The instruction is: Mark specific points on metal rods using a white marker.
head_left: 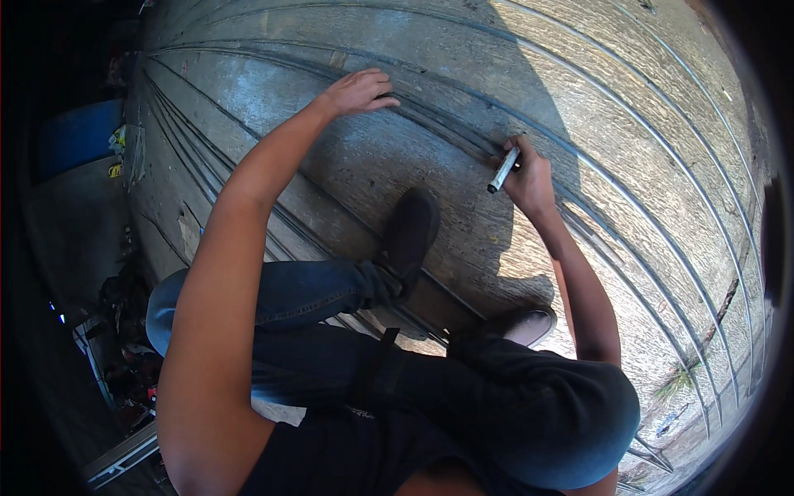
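A white marker (pixel 504 170) with a dark end is held in my right hand (pixel 531 179), its fingers closed round the barrel just above the long metal rods. My left hand (pixel 361 91) is farther off to the left, over a bundle of thin grey metal rods (pixel 438 121). Its fingers are curled on the far side of the bundle and the thumb lies on the near side, so it grips them; the fingertips are partly hidden. The rods run across the rough concrete floor (pixel 347 161) in long lines, passing under both hands.
More rods (pixel 628 186) lie spread to the right, and others pass beneath my legs. My dark shoes (pixel 411 236) stand among them. Sunlight and shadow split the floor. Grass (pixel 676 382) grows at lower right; a blue object (pixel 80 139) is at far left.
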A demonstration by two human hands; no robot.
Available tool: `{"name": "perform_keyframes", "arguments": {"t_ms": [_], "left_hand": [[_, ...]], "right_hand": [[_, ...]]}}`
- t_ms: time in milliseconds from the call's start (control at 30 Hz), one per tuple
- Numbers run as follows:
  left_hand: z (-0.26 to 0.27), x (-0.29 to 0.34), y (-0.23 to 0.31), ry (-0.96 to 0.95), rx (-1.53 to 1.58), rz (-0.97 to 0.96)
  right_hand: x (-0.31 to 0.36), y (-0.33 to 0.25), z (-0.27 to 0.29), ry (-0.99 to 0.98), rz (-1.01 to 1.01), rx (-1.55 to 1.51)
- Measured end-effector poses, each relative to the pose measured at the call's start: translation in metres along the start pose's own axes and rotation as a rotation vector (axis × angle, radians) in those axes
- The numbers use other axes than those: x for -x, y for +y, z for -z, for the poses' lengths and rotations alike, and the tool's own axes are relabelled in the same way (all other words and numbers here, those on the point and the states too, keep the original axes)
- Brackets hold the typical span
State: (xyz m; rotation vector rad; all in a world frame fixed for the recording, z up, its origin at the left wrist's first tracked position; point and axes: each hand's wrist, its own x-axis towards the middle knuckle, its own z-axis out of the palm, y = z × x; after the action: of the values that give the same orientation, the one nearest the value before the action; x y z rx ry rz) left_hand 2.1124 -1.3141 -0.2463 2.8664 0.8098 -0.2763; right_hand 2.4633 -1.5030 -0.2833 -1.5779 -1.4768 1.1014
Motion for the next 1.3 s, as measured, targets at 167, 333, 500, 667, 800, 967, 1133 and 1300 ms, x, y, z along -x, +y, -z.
{"name": "perform_keyframes", "arguments": {"t_ms": [167, 333, 500, 667, 800, 967, 1133, 1300], "left_hand": [[-0.003, 0.005, 0.001, -0.08, -0.013, 0.018], [-0.002, 0.005, 0.001, -0.033, 0.022, -0.018], [0.002, 0.001, 0.009, -0.055, 0.01, 0.034], [0.012, -0.002, 0.014, -0.069, 0.001, 0.052], [0.011, -0.003, 0.012, -0.062, -0.017, 0.041], [0.016, -0.005, 0.018, -0.059, -0.134, 0.004], [0.034, -0.021, 0.046, 0.062, -0.097, -0.054], [0.017, -0.083, 0.128, 0.155, 0.11, -0.305]], "right_hand": [[0.002, 0.001, -0.001, -0.031, -0.025, -0.013], [0.003, 0.004, -0.005, -0.049, -0.042, -0.005], [0.005, 0.013, -0.007, -0.008, 0.001, 0.018], [0.014, 0.013, -0.005, -0.015, 0.075, 0.024], [0.023, 0.01, -0.005, 0.087, 0.231, 0.274], [0.039, 0.01, 0.015, 0.23, 0.297, 0.31], [0.099, 0.037, 0.081, 0.651, 0.083, 0.214], [0.172, 0.075, 0.126, 0.836, -0.316, 0.276]]}}
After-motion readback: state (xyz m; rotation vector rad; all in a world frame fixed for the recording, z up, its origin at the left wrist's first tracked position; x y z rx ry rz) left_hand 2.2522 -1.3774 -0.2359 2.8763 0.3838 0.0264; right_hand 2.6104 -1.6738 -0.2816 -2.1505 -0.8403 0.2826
